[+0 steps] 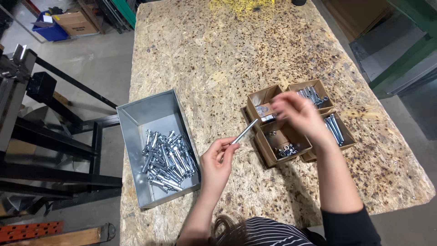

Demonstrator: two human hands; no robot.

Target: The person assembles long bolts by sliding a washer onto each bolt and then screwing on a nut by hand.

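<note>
My left hand (pixel 217 159) pinches the lower end of a long silver bolt (pixel 245 131), which points up and to the right toward the cardboard boxes. My right hand (pixel 298 113) hovers, blurred, over the four small cardboard boxes (pixel 261 148), with its fingers drawn together above the near left box of nuts (pixel 286 150). Whether it holds a small part I cannot tell. The boxes hold washers (pixel 263 110), nuts and long bolts (pixel 334 127).
A grey metal bin (pixel 136 119) with several assembled bolts (pixel 167 159) lies on the left of the chipboard table (pixel 218 54). Black metal frames (pixel 50 136) stand on the floor to the left. A blue crate and a cardboard box (pixel 75 22) sit far off.
</note>
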